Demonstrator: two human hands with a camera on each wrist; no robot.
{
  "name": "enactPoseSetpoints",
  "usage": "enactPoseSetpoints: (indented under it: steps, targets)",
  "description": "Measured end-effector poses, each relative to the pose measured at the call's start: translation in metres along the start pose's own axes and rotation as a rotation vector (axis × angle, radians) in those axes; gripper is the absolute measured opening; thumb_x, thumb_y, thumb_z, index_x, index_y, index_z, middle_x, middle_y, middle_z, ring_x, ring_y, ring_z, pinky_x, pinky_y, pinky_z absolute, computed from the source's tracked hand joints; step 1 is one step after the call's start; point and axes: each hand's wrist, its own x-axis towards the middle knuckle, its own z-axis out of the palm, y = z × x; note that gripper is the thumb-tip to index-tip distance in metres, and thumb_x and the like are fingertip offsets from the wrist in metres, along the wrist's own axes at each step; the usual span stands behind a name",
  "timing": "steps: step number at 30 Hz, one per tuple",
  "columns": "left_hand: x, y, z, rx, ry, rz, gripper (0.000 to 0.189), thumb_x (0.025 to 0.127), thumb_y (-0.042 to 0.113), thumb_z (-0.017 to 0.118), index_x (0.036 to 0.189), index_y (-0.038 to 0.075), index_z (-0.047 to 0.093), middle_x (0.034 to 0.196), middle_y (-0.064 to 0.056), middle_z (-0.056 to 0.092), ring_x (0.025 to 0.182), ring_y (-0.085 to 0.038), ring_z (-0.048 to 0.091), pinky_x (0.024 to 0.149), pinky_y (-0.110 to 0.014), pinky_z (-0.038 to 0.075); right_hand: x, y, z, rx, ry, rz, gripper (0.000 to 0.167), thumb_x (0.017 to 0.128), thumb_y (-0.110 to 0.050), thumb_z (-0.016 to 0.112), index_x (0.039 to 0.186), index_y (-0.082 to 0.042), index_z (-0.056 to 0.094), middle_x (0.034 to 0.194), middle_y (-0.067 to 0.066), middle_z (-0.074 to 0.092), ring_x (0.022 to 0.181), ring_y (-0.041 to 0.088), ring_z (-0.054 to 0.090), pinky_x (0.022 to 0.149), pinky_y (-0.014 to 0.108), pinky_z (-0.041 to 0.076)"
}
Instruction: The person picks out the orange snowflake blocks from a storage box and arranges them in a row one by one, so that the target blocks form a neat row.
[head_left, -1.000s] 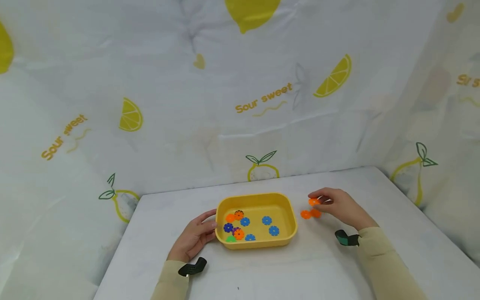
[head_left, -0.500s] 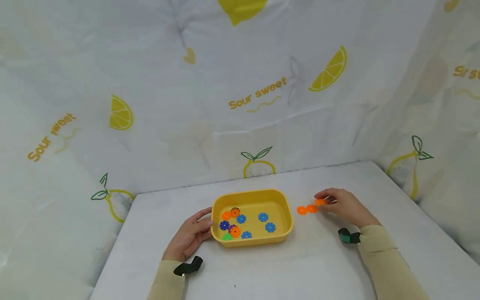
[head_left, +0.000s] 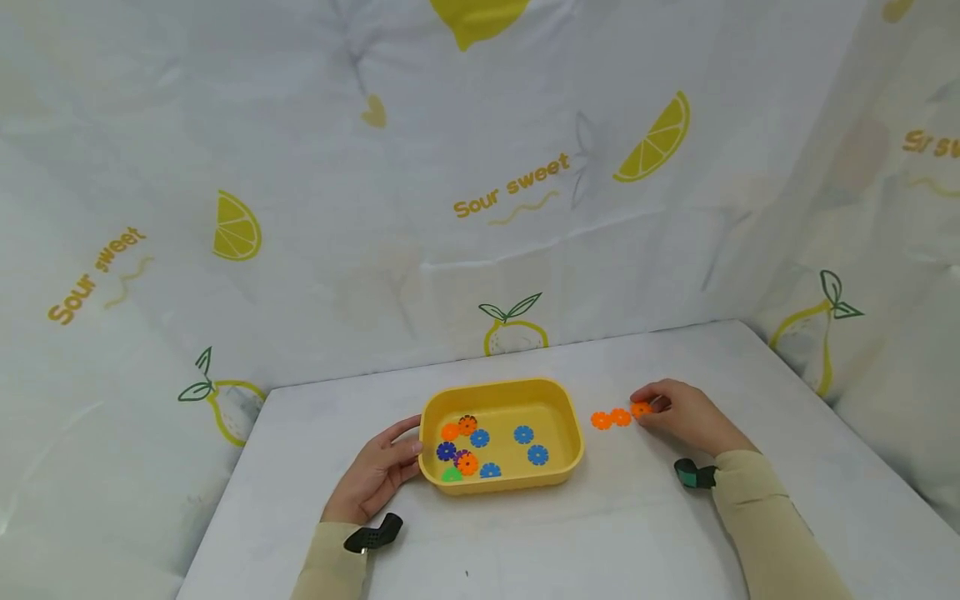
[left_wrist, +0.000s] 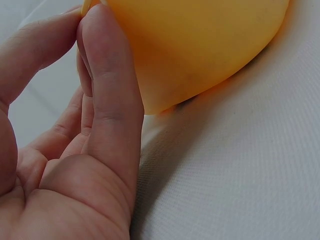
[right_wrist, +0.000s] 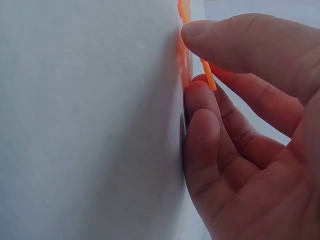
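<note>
My left hand grips the left end of a yellow plastic tray; in the left wrist view its thumb and forefinger pinch the tray's rim. To the right of the tray, my right hand pinches an orange notched disc low over the table. The right wrist view shows this disc tilted between thumb and fingers, with other fingertips down at the white surface. Two more orange discs lie in a row just left of the held one.
Inside the tray are several notched discs: blue ones toward the right, and orange, dark blue, purple and green ones at the left. A white cloth with lemon prints hangs behind the white table.
My right hand has shifted right of the two lying discs and lowered the held disc to the table beside them. The left hand keeps its grip on the tray; the head view has shifted slightly.
</note>
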Motion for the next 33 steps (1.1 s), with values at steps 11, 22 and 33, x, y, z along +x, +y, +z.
enactPoseSetpoints:
  steps: [11, 22, 33]
  targets:
    - [0.0001, -0.0002, 0.0002, 0.0, 0.016, -0.005, 0.067, 0.101, 0.013, 0.077, 0.161, 0.018, 0.047, 0.128, -0.008, 0.075, 0.101, -0.02, 0.074, 0.096, -0.03, 0.064, 0.0014, 0.0022, 0.0022, -0.007, -0.006, 0.006, 0.03, 0.097, -0.02, 0.078, 0.126, -0.011, 0.075, 0.123, 0.012, 0.069, 0.105, 0.026, 0.06, 0.089, 0.037, 0.054]
    - [-0.0007, 0.0003, 0.0001, 0.002, 0.012, -0.005, 0.07, 0.1, 0.013, 0.078, 0.162, 0.018, 0.046, 0.126, -0.008, 0.075, 0.1, -0.019, 0.074, 0.095, -0.03, 0.065, 0.003, -0.0003, 0.0044, -0.013, -0.004, 0.009, 0.03, 0.097, -0.018, 0.077, 0.126, -0.009, 0.075, 0.123, 0.014, 0.069, 0.105, 0.027, 0.06, 0.089, 0.038, 0.054]
    - [0.0003, 0.0018, -0.0006, -0.001, -0.008, -0.002, 0.071, 0.1, 0.014, 0.079, 0.162, 0.017, 0.045, 0.13, -0.009, 0.075, 0.105, -0.021, 0.075, 0.099, -0.033, 0.064, 0.0003, 0.0051, -0.0047, -0.022, -0.02, -0.008, 0.04, 0.094, -0.023, 0.08, 0.131, -0.01, 0.073, 0.122, 0.01, 0.072, 0.107, 0.025, 0.064, 0.088, 0.036, 0.054]
